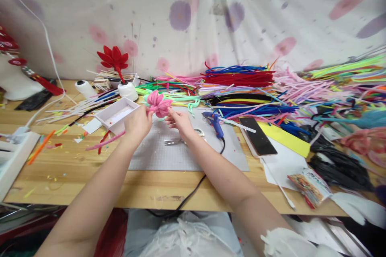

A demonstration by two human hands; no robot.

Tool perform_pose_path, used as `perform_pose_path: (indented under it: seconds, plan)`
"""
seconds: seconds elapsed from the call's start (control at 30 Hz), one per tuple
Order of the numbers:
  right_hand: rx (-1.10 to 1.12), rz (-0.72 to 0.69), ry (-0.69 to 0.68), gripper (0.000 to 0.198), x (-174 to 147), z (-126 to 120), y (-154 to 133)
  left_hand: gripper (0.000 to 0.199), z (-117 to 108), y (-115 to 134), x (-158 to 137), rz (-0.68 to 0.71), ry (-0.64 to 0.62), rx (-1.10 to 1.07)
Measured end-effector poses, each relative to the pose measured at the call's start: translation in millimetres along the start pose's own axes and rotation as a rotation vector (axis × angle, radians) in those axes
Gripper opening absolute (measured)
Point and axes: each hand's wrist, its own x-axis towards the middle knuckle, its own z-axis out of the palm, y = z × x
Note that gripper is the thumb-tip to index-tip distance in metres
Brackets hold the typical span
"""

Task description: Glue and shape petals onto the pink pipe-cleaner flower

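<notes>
My left hand (138, 122) is closed around the base of a pink pipe-cleaner flower (159, 103), held up above the grey cutting mat (150, 160). The flower's fuzzy pink stem (105, 141) sticks out below that hand toward the lower left. At the flower's right side, my right hand (180, 122) has its fingertips on a petal, the other fingers loosely curled. Beneath the right hand lie scissors (199, 131) and a small fork-like metal piece (171, 142), both partly hidden. A blue glue gun (214, 123) rests on the mat to the right.
A white box (116, 115) stands left of the mat, with a red flower (113, 59) in a white spool (128, 90) behind. Pipe-cleaner bundles (241, 79) line the back. A phone (258, 135) and snack packet (310, 188) lie right; a black cord (193, 193) crosses the front edge.
</notes>
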Motion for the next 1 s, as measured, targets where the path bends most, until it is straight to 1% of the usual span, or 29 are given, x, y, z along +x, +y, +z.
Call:
perform_pose_path:
  seconds: [0.07,0.13,0.2,0.3,0.37,0.47,0.57,0.7,0.77,0.83,0.9,1.0]
  plan:
    - [-0.010,0.004,0.029,0.025,4,6,1,0.037,2,1,-1,0.000,0.030,0.008]
    - [-0.050,-0.049,0.069,0.023,4,9,3,0.038,3,2,-1,0.001,0.047,0.005]
    - [-0.145,-0.182,0.065,0.024,2,6,7,0.038,3,0,1,-0.010,0.047,-0.001]
    - [-0.356,-0.415,-0.049,0.026,-6,-8,13,0.039,2,-5,5,-0.046,0.049,-0.011]
    - [-0.459,-0.459,-0.066,0.029,-8,-22,15,0.040,1,-8,7,-0.061,0.052,-0.022]
    - [-0.507,-0.381,-0.016,0.035,-5,-39,15,0.041,1,-11,8,-0.065,0.044,-0.034]
    - [-0.447,-0.285,-0.061,0.035,-1,-41,11,0.040,2,-8,7,-0.051,0.028,-0.031]
    - [-0.196,-0.150,-0.118,0.027,0,-24,6,0.038,5,-1,4,-0.023,0.035,-0.033]
    - [-0.103,-0.087,-0.109,0.023,0,-13,6,0.038,6,2,1,-0.008,0.043,-0.033]
    - [-0.068,-0.043,-0.080,0.020,2,-5,6,0.038,6,5,-1,0.006,0.043,-0.027]
    - [-0.063,-0.052,-0.034,0.019,4,-1,8,0.037,7,6,-2,0.009,0.053,-0.006]
    - [-0.071,-0.181,0.019,0.018,5,-3,10,0.035,8,6,-3,-0.010,0.081,0.049]
